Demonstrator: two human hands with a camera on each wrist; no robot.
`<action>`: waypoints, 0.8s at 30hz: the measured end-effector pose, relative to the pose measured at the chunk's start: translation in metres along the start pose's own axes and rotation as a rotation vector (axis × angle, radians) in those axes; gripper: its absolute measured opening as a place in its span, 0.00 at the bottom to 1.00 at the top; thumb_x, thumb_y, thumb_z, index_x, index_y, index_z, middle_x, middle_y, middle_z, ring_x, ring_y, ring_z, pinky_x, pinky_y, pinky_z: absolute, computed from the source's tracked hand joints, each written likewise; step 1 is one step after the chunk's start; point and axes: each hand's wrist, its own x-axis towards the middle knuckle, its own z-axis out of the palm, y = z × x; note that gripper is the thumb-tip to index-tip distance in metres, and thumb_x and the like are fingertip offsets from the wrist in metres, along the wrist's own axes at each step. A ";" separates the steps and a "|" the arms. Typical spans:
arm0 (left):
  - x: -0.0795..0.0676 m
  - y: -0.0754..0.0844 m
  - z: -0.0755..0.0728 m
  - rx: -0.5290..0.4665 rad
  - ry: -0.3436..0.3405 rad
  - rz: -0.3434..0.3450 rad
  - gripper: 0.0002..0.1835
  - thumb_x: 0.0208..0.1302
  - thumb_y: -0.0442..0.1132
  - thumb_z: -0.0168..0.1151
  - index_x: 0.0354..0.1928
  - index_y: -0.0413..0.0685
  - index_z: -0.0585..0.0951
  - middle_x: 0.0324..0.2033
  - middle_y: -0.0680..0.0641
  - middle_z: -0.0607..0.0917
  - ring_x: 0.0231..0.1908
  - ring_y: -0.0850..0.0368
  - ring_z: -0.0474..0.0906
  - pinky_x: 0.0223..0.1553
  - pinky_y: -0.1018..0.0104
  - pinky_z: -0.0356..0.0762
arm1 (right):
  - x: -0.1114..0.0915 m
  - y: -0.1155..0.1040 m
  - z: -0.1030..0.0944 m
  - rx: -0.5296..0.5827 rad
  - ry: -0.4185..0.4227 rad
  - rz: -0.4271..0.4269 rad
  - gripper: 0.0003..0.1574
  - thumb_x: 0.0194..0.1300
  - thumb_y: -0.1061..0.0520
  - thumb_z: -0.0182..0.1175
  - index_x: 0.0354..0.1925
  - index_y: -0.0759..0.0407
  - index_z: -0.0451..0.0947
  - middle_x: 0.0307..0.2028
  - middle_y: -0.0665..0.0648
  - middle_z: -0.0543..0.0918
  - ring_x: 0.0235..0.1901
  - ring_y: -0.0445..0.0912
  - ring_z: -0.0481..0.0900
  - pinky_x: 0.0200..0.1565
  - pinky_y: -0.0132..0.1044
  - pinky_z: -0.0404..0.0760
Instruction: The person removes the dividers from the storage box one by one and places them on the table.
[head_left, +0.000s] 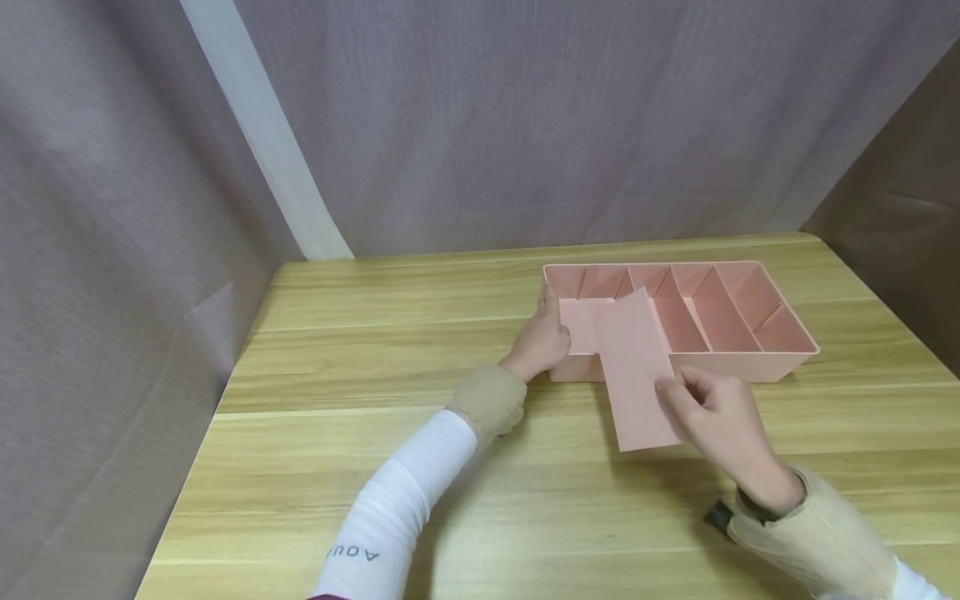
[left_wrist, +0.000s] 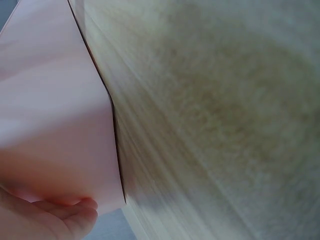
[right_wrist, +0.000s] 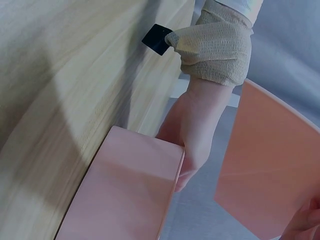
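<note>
A long pink divided box (head_left: pixel 738 365) stands on the right half of the table, its open top showing several compartments. My left hand (head_left: pixel 542 337) grips the box's left end at the rim; in the left wrist view its fingers (left_wrist: pixel 80 215) lie against the pink end wall. Between thumb and fingers, my right hand (head_left: pixel 722 415) pinches the right edge of a flat pink divider panel (head_left: pixel 639 375). The panel is tilted in front of the box, its upper end overlapping the left compartments. From the right wrist, the panel (right_wrist: pixel 270 165) appears apart from the box wall (right_wrist: pixel 125 185).
The box rests on a wood-grain table (head_left: pixel 360 333) near its back edge. Grey curtains (head_left: pixel 480 125) hang behind and at the left, with a white strip (head_left: pixel 262 125) running down. Beige wraps cover both wrists, and a small black piece (head_left: pixel 718 517) sticks out beside the right one.
</note>
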 end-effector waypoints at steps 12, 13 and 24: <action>0.000 0.000 0.001 0.017 0.009 -0.010 0.39 0.62 0.34 0.40 0.67 0.45 0.30 0.68 0.44 0.39 0.08 0.62 0.55 0.06 0.72 0.56 | -0.007 0.000 0.000 0.000 -0.002 0.011 0.24 0.55 0.64 0.54 0.09 0.57 0.56 0.07 0.40 0.54 0.09 0.29 0.51 0.10 0.27 0.52; 0.000 0.000 0.001 0.016 0.008 -0.011 0.39 0.62 0.33 0.40 0.67 0.45 0.30 0.69 0.44 0.39 0.08 0.62 0.55 0.06 0.73 0.56 | -0.008 0.000 0.000 0.002 -0.004 0.011 0.24 0.55 0.64 0.54 0.09 0.57 0.56 0.07 0.40 0.54 0.09 0.29 0.51 0.10 0.27 0.52; 0.000 -0.001 0.000 0.013 0.010 0.001 0.38 0.62 0.33 0.39 0.67 0.44 0.31 0.68 0.43 0.39 0.08 0.62 0.55 0.06 0.73 0.57 | -0.014 0.002 0.001 0.020 -0.014 0.013 0.23 0.55 0.64 0.55 0.10 0.55 0.57 0.07 0.39 0.54 0.10 0.29 0.51 0.10 0.27 0.52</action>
